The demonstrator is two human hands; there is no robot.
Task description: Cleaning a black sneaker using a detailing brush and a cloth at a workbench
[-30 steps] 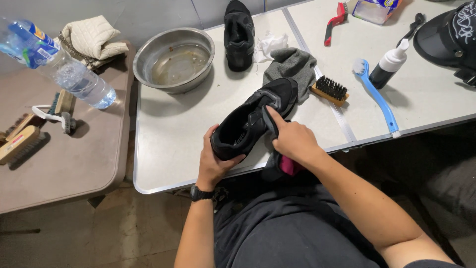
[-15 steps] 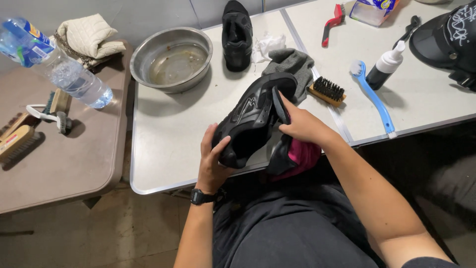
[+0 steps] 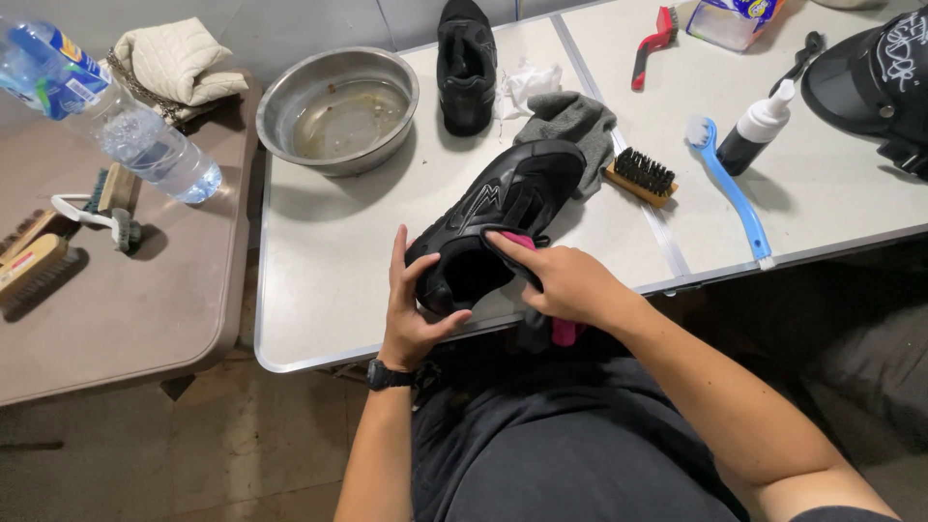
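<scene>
The black shoe (image 3: 498,217) lies tilted over the near edge of the grey table (image 3: 319,290), its heel cupped in the left hand (image 3: 414,309), whose fingers are curled round the back. The right hand (image 3: 570,283) has its fingers closed on a pink cloth (image 3: 564,331) and presses it at the shoe's opening. Just beyond lie a grey rag (image 3: 575,121), a wooden brush (image 3: 641,177), a blue brush (image 3: 730,188), a metal bowl (image 3: 338,108) and a second black shoe (image 3: 466,63).

Person in dark top, bare forearms.
Black wristwatch (image 3: 390,374) w/ dark strap on left wrist; dark grey/black shirt (image 3: 570,454), no sleeves past elbows visible.
</scene>
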